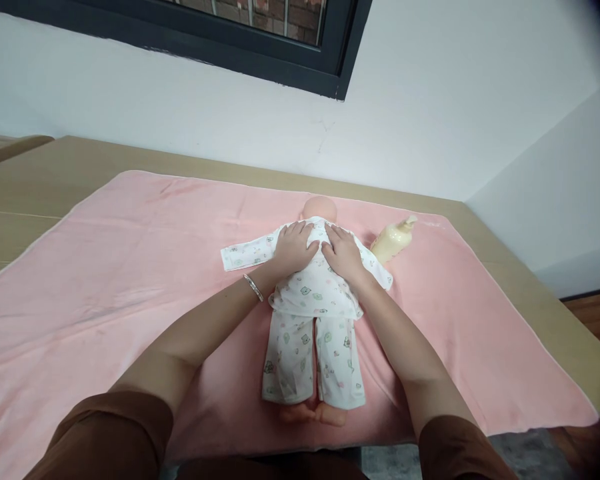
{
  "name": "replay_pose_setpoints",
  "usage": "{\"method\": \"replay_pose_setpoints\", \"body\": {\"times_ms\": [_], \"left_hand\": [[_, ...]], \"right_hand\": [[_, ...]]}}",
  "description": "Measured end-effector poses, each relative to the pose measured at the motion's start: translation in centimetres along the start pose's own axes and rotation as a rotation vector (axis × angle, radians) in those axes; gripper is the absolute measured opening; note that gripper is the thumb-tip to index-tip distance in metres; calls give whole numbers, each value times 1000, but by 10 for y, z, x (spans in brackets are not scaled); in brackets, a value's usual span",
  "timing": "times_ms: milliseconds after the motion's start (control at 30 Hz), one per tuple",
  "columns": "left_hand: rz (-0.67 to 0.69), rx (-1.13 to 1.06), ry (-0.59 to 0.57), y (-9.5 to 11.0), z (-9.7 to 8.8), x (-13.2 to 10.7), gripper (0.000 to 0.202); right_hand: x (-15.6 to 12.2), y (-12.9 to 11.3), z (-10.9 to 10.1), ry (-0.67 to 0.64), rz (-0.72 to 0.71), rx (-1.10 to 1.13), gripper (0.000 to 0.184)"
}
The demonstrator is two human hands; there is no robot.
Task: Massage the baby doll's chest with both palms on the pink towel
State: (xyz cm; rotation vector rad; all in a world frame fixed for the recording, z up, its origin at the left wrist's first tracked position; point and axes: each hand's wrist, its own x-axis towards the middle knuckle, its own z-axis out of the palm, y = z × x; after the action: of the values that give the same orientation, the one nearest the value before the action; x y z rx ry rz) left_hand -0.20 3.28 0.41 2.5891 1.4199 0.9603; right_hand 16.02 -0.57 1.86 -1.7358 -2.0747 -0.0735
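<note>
A baby doll (314, 293) in white printed pyjamas lies on a pink blanket (150, 280), its head away from me and its feet towards me. It appears to be face down. Flat on the left side of its upper back rests my left hand (295, 248), fingers stretched out, a bracelet on that wrist. My right hand (343, 252) lies on the right side of the upper back in the same way, fingers extended. The doll's left-hand sleeve reaches out sideways. Right of the doll, by its other sleeve, a cream pump bottle (394, 239) lies tilted on the blanket.
The blanket covers most of a wooden table (505, 267), whose far edge meets a white wall (405, 120). A dark window frame (260, 50) is set in the wall above. At the left edge stands another wooden piece (15, 148).
</note>
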Motion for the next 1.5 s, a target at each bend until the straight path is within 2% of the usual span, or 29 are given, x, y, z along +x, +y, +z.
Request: {"method": "replay_pose_setpoints", "body": {"times_ms": [167,300,400,500,633,767,900,1000,1067,1333,1433,1500], "left_hand": [[113,94,-46,7,-9,1,27],[-11,152,13,16,-15,-4,18],[-90,151,23,17,-16,-5,24],[-88,107,-15,13,-15,-3,26],[-27,42,-47,7,-10,2,26],[29,92,-41,12,-11,0,20],[-24,122,33,19,-14,-7,17],[-84,119,62,19,-13,-9,21],[-73,97,55,16,-11,-7,23],[19,57,21,5,-4,0,31],[110,31,26,5,-3,0,30],[124,18,53,7,-3,-2,29]], "right_hand": [[-4,-10,-4,85,17,-10,44],[-12,-20,-8,119,107,-21,35],[-15,-23,-9,138,192,-36,35],[-12,-21,-9,115,225,-45,40],[-3,-13,-8,65,116,-22,47],[-1,-13,-8,75,55,23,37],[-8,-21,-10,120,173,-29,28],[-12,-27,-12,125,252,-79,32],[-11,-27,-12,110,264,-75,35],[0,-4,0,11,81,5,51],[0,-1,3,40,22,45,48],[-3,-5,2,86,29,57,42]]}}
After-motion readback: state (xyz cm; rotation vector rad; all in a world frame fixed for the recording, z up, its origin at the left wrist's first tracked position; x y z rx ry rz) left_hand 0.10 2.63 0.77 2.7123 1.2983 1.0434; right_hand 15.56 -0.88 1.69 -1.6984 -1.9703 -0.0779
